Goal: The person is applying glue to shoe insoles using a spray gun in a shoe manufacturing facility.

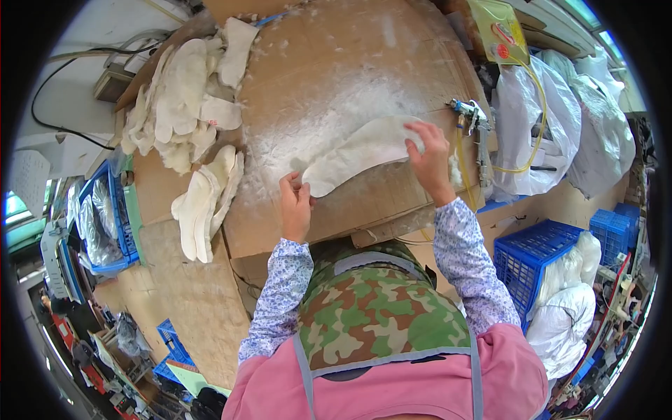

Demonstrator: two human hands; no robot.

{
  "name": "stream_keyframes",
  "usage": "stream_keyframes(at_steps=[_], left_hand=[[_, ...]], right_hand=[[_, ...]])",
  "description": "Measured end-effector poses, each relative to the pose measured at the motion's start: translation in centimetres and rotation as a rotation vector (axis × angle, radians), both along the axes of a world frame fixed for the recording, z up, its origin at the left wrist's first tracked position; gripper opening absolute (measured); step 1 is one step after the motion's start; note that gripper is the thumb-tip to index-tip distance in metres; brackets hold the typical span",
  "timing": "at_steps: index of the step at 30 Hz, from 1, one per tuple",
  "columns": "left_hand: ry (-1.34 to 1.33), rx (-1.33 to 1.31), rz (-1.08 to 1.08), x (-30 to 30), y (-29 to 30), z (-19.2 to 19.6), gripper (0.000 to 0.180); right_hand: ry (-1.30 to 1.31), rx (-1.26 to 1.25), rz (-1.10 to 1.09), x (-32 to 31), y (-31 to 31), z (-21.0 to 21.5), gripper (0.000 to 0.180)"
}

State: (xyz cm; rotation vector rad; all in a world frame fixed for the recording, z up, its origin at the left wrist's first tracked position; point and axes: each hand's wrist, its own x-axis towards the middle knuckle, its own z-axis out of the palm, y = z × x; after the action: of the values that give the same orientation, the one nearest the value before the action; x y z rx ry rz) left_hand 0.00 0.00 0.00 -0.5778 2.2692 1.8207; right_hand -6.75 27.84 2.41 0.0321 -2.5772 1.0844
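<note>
My camouflage apron sits closest, pressed against the near edge of the cardboard-covered worktable. Just past it, a long white fleecy insole piece lies slanting across the fluff-dusted cardboard between my hands. My left hand pinches its near, lower end; my right hand grips its far end with fingers curled. Stacked white pieces lie near the table's left edge.
</note>
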Motion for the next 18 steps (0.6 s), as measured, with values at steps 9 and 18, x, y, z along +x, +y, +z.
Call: stream_keyframes(at_steps=[9, 18], left_hand=[[0.1, 0.094, 0.092, 0.1, 0.9, -1.6, 0.03], [0.231, -0.289, 0.077, 0.8, -0.2, -1.1, 0.022]], right_hand=[[-0.079, 0.264, 0.414, 3.5, -0.2, 0.1, 0.024], [-0.1, 0.179, -0.451, 0.2, 16.7, -2.1, 0.034]])
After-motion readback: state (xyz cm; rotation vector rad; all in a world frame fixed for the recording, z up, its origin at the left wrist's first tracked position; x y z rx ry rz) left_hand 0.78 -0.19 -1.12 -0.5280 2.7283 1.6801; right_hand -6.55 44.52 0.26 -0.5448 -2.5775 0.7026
